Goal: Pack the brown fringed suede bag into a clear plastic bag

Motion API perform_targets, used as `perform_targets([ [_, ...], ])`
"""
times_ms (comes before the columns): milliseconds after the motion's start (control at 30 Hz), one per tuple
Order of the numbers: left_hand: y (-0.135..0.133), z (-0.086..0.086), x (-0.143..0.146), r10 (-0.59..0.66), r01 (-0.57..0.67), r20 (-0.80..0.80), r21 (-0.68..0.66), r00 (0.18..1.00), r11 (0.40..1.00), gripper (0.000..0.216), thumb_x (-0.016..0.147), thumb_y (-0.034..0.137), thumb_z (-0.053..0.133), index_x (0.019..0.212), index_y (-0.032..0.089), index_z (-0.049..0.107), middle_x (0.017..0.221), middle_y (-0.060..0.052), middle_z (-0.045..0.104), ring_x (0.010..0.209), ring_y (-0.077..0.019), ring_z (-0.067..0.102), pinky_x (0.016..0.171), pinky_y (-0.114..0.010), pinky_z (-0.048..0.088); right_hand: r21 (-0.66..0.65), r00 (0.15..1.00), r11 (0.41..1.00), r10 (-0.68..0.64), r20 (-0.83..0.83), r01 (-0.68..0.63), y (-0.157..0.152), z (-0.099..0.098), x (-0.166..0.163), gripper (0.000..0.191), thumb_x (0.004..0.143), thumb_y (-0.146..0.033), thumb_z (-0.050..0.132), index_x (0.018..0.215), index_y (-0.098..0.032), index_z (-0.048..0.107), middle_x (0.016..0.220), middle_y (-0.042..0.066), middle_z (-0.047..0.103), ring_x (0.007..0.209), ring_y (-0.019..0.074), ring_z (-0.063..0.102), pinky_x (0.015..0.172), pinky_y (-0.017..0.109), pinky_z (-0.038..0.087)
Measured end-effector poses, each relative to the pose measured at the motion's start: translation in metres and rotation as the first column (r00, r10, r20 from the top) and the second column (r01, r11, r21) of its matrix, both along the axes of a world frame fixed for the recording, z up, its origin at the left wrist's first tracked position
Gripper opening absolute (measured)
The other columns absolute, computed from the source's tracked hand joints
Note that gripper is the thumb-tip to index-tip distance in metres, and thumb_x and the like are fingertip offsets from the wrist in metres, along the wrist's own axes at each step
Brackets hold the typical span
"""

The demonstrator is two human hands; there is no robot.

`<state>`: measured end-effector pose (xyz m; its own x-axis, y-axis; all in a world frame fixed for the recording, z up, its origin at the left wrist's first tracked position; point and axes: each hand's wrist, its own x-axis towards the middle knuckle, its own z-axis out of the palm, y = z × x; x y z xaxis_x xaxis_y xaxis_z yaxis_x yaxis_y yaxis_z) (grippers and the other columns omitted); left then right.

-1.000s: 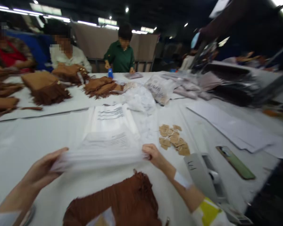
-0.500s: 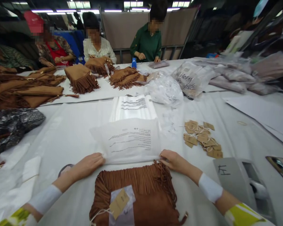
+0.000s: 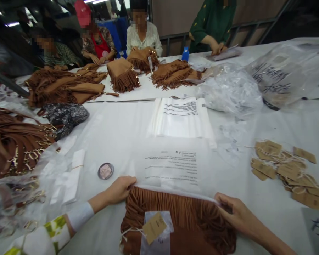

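Observation:
A clear plastic bag (image 3: 172, 166) with black print lies flat on the white table, its open mouth towards me. My left hand (image 3: 119, 189) pinches the mouth's left corner and my right hand (image 3: 238, 214) pinches its right corner. The mouth sits over the fringed top edge of a brown suede bag (image 3: 183, 223), which lies just below my hands. A kraft paper tag (image 3: 154, 227) on string and a small clear slip rest on that brown bag. Behind the held bag lies a stack of more printed plastic bags (image 3: 182, 118).
Loose kraft tags (image 3: 284, 168) are heaped at right, by a grey device (image 3: 317, 226). A small round tin (image 3: 105, 171) lies at left beside brown straps (image 3: 13, 141) with gold hardware. Fringed brown bags (image 3: 122, 74) and crumpled plastic (image 3: 231, 90) cover the far table, where several people (image 3: 142, 33) work.
The view has tilted down and closer. Both hands have drawn the plastic bag's mouth towards me until it sits over the brown bag's fringe.

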<state>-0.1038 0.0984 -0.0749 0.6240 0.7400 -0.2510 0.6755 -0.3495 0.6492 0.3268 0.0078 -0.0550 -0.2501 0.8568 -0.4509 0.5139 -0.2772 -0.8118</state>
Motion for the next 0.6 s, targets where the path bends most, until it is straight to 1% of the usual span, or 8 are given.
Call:
perform_targets([
  [67,0.003,0.009,-0.003,0.05,-0.026,0.075,-0.292,0.996,0.956,0.02,0.084,0.03,0.054,0.07,0.019,0.045,0.062,0.006,0.045,0.059,-0.0101,0.042,0.056,-0.022,0.03,-0.113,0.987,0.993,0.012,-0.158,-0.03,0.002,0.007,0.004,0.04,0.083,-0.058,0.05,0.074,-0.019,0.05,0.069,-0.001,0.049,0.066,0.014,0.045,0.058,0.026,0.036],
  [167,0.004,0.018,-0.01,0.189,0.03,0.226,-0.714,0.956,0.699,0.033,0.076,0.046,0.065,0.082,0.018,0.049,0.07,0.005,0.052,0.063,-0.0098,0.047,0.059,-0.021,0.035,-0.191,0.946,0.975,0.045,-0.321,-0.111,0.002,0.01,0.01,0.044,0.078,-0.062,0.056,0.08,-0.018,0.051,0.075,0.0,0.052,0.07,0.0151,0.048,0.062,0.027,0.04],
  [233,-0.001,0.018,-0.013,0.263,0.063,0.275,-0.791,0.925,0.609,0.041,0.067,0.044,0.074,0.084,0.018,0.047,0.074,0.004,0.055,0.066,-0.0104,0.05,0.062,-0.022,0.037,-0.198,0.94,0.972,0.054,-0.336,-0.127,-0.001,0.008,0.012,0.043,0.076,-0.06,0.061,0.081,-0.018,0.05,0.076,0.0,0.052,0.07,0.0151,0.049,0.063,0.027,0.041],
  [267,-0.006,0.016,-0.013,0.283,0.045,0.278,-0.782,0.918,0.622,0.041,0.065,0.04,0.076,0.082,0.019,0.045,0.072,0.005,0.054,0.064,-0.0099,0.049,0.06,-0.022,0.037,-0.191,0.947,0.974,0.058,-0.317,-0.124,-0.002,0.005,0.011,0.041,0.076,-0.057,0.061,0.08,-0.019,0.05,0.076,0.0,0.052,0.07,0.0149,0.049,0.063,0.027,0.042],
  [333,-0.016,0.009,-0.01,0.276,-0.051,0.24,-0.662,0.931,0.748,0.032,0.068,0.031,0.072,0.075,0.019,0.043,0.065,0.007,0.049,0.058,-0.0084,0.045,0.056,-0.02,0.033,-0.139,0.974,0.986,0.062,-0.216,-0.094,-0.005,-0.001,0.009,0.033,0.078,-0.05,0.061,0.076,-0.02,0.049,0.072,-0.001,0.051,0.067,0.0141,0.048,0.059,0.026,0.041],
  [433,-0.035,-0.003,-0.002,0.202,-0.172,0.164,-0.18,0.966,0.968,0.023,0.073,0.016,0.056,0.061,0.02,0.037,0.056,0.007,0.039,0.053,-0.0079,0.036,0.051,-0.022,0.024,0.068,0.998,0.996,0.055,0.011,-0.055,-0.009,-0.013,0.004,0.023,0.079,-0.036,0.057,0.065,-0.022,0.045,0.06,-0.003,0.048,0.057,0.0131,0.045,0.052,0.025,0.037],
  [500,-0.047,-0.01,0.001,0.152,-0.179,0.156,0.175,0.976,0.968,0.023,0.074,0.009,0.047,0.058,0.02,0.035,0.054,0.005,0.04,0.052,-0.0092,0.037,0.052,-0.025,0.023,0.274,0.994,0.961,0.016,0.112,-0.046,-0.014,-0.022,0.0,0.024,0.078,-0.029,0.053,0.059,-0.023,0.04,0.055,-0.003,0.047,0.052,0.0129,0.044,0.048,0.025,0.035],
  [600,-0.059,-0.017,0.002,0.083,-0.149,0.154,0.491,0.985,0.858,0.024,0.075,0.005,0.041,0.058,0.021,0.038,0.053,0.003,0.044,0.051,-0.0117,0.039,0.052,-0.028,0.024,0.557,0.988,0.828,-0.023,0.153,-0.067,-0.025,-0.033,-0.005,0.028,0.08,-0.025,0.05,0.056,-0.024,0.035,0.052,-0.003,0.044,0.048,0.0127,0.043,0.046,0.025,0.034],
])
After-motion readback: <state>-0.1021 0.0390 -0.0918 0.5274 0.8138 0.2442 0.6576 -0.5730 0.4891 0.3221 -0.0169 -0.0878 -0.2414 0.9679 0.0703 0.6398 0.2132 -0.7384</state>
